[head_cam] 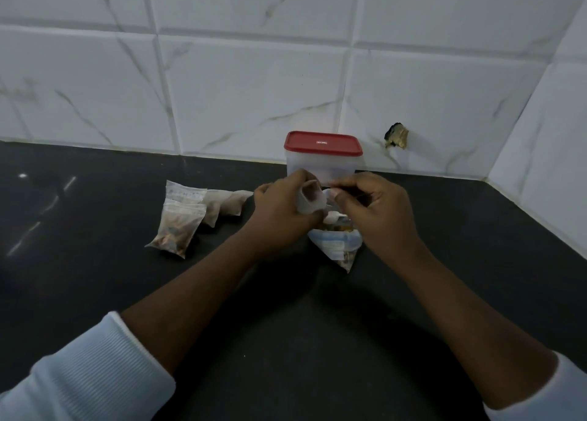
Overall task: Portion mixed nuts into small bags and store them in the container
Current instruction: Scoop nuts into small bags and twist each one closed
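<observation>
**Several filled small bags (179, 228) are laid aside while one more is handled over the nut supply**

One clear small bag (309, 200) is held just in front of the container (320, 166). The left hand (282, 212) is curled round its body, and a fingertip shows through the film. The right hand (378, 217) is pinched on the bag's upper edge. The two-handed hold is judged to serve the mouth of the bag, but whether it is being parted or pressed closed cannot be told. The bag is kept directly above the large bag of mixed nuts (338, 249), probably so that anything spilled drops back into the supply.

The held bag looks thin, crumpled and nearly empty. The large bag is slumped on the dark countertop (286, 325) with its top open, and brown and tan nuts are visible inside. The filled bags are grouped to the left, well apart from the hands, lying flat with dark nuts seen through the plastic. They are likely parked there until the container is opened. The container is translucent and stands against the tiled wall (254, 87), and its red lid (322, 143) is seated on top, so the storing step is judged not yet begun
</observation>
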### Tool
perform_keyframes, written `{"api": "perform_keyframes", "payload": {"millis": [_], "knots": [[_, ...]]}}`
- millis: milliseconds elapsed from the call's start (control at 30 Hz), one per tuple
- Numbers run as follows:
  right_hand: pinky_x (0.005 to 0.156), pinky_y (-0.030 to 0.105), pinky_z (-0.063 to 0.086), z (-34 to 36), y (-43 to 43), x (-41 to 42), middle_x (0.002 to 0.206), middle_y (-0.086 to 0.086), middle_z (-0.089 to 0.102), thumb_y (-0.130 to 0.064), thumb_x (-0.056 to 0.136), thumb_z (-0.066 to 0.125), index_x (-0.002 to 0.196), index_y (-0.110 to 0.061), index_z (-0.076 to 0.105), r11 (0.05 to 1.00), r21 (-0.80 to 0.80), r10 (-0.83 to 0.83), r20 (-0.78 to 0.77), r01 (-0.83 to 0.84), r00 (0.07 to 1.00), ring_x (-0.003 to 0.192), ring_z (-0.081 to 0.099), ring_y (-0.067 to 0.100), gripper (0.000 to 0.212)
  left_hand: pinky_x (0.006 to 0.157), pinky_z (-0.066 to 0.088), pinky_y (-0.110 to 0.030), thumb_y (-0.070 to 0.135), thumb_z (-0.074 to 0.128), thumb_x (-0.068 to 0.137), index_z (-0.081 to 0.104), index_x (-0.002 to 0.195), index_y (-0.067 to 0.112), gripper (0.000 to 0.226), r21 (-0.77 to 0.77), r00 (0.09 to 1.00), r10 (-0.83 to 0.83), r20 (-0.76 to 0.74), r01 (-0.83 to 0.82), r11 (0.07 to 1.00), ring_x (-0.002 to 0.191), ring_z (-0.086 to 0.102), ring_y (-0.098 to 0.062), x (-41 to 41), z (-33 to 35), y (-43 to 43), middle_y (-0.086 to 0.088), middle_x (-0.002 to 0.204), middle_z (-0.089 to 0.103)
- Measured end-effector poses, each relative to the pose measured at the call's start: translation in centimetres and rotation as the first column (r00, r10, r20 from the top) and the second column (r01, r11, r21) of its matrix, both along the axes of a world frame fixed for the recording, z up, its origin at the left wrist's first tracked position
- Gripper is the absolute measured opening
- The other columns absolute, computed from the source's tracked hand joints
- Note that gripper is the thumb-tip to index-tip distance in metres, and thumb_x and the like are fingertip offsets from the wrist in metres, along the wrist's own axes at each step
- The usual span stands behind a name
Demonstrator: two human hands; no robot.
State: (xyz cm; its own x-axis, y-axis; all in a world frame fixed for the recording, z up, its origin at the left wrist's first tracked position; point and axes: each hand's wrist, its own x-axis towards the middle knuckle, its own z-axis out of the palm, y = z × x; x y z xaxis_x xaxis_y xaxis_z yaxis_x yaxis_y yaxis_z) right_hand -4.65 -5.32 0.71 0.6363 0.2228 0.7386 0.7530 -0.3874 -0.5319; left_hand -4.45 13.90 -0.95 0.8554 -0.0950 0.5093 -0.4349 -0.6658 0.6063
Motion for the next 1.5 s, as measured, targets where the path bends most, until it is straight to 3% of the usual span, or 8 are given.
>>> {"api": "perform_keyframes", "payload": {"millis": [133, 267, 367, 500, 767, 933, 1133, 1500], "knots": [[0.094, 0.042, 0.056, -0.2, -2.7, 2.7, 0.113, 0.004, 0.073, -0.021, 0.100, 0.064, 0.131, -0.014, 0.067, 0.878, -0.342, -0.357, -0.004, 0.334, 0.934, 0.106, 0.066, 0.021, 0.032, 0.090, 0.059, -0.034, 0.025, 0.085, 0.082, 0.061, 0.118, 0.025, 0.043, -0.313, 0.989, 0.015, -0.147, -0.061, 0.948, 0.101, 0.066, -0.005, 0.0, 0.4, 0.7, 0.010, 0.109, 0.069], [0.091, 0.041, 0.054, -0.6, -4.1, 4.0, 0.120, 0.004, 0.070, -0.046, 0.101, 0.058, 0.132, -0.021, 0.063, 0.694, -0.676, -0.542, -0.266, 0.246, 0.797, 0.110, 0.064, 0.024, 0.041, 0.084, 0.058, -0.033, 0.025, 0.085, 0.083, 0.062, 0.111, 0.025, 0.036, -0.373, 0.977, 0.069, -0.200, -0.141, 0.917, 0.097, 0.067, -0.009, 0.2, 0.0, 1.3, 0.007, 0.104, 0.071], [0.066, 0.031, 0.050, -0.4, -4.3, 4.0, 0.093, 0.001, 0.072, -0.043, 0.101, 0.060, 0.098, -0.021, 0.072, 0.720, -0.669, -0.514, -0.340, 0.181, 0.787, 0.078, 0.065, 0.012, 0.026, 0.082, 0.058, -0.034, 0.028, 0.081, 0.086, 0.061, 0.110, 0.025, 0.032, -0.336, 0.959, 0.118, -0.258, -0.204, 0.919, 0.097, 0.067, -0.011, -0.1, -0.6, 0.6, 0.006, 0.103, 0.069], [0.060, 0.029, 0.045, 0.1, -4.1, 3.5, 0.082, -0.003, 0.069, -0.040, 0.099, 0.065, 0.083, -0.023, 0.069, 0.742, -0.650, -0.471, -0.328, 0.167, 0.819, 0.071, 0.064, 0.010, 0.024, 0.082, 0.058, -0.032, 0.030, 0.079, 0.088, 0.061, 0.116, 0.024, 0.035, -0.269, 0.959, 0.105, -0.264, -0.177, 0.947, 0.098, 0.067, -0.009, 0.1, -1.0, -0.3, 0.008, 0.106, 0.068], [0.065, 0.024, 0.041, 1.1, -4.0, 2.7, 0.092, -0.004, 0.062, -0.023, 0.099, 0.066, 0.096, -0.021, 0.071, 0.777, -0.597, -0.372, -0.179, 0.200, 0.911, 0.079, 0.057, 0.008, 0.006, 0.080, 0.057, -0.028, 0.018, 0.078, 0.086, 0.061, 0.105, 0.027, 0.027, -0.247, 0.964, 0.142, -0.225, -0.198, 0.949, 0.092, 0.065, -0.004, 1.0, -1.3, -0.4, 0.010, 0.100, 0.068], [0.079, 0.038, 0.055, 0.6, -3.4, 3.5, 0.098, 0.002, 0.067, -0.016, 0.099, 0.065, 0.102, -0.017, 0.077, 0.748, -0.625, -0.317, -0.043, 0.222, 0.948, 0.085, 0.063, 0.015, 0.013, 0.080, 0.061, -0.033, 0.017, 0.076, 0.088, 0.061, 0.103, 0.025, 0.024, -0.326, 0.968, 0.188, -0.168, -0.235, 0.916, 0.087, 0.068, -0.004, 0.9, -2.1, -0.6, 0.009, 0.094, 0.069], [0.069, 0.035, 0.049, -0.5, -2.4, 4.9, 0.093, 0.006, 0.063, -0.015, 0.098, 0.062, 0.096, -0.011, 0.076, 0.718, -0.649, -0.265, 0.076, 0.250, 0.961, 0.080, 0.059, 0.019, 0.015, 0.085, 0.062, -0.043, 0.017, 0.076, 0.086, 0.062, 0.104, 0.026, 0.024, -0.361, 0.969, 0.170, -0.182, -0.226, 0.905, 0.089, 0.069, -0.006, 1.3, -2.4, -0.6, 0.009, 0.095, 0.071], [0.072, 0.037, 0.051, -0.8, -0.3, 6.8, 0.094, 0.007, 0.062, -0.017, 0.100, 0.061, 0.098, -0.010, 0.074, 0.678, -0.692, -0.272, 0.080, 0.249, 0.959, 0.081, 0.059, 0.021, 0.014, 0.087, 0.060, -0.045, 0.020, 0.077, 0.086, 0.062, 0.104, 0.026, 0.024, -0.346, 0.967, 0.177, -0.185, -0.233, 0.909, 0.089, 0.069, -0.007, 1.8, -2.6, -0.5, 0.010, 0.094, 0.071]]}}
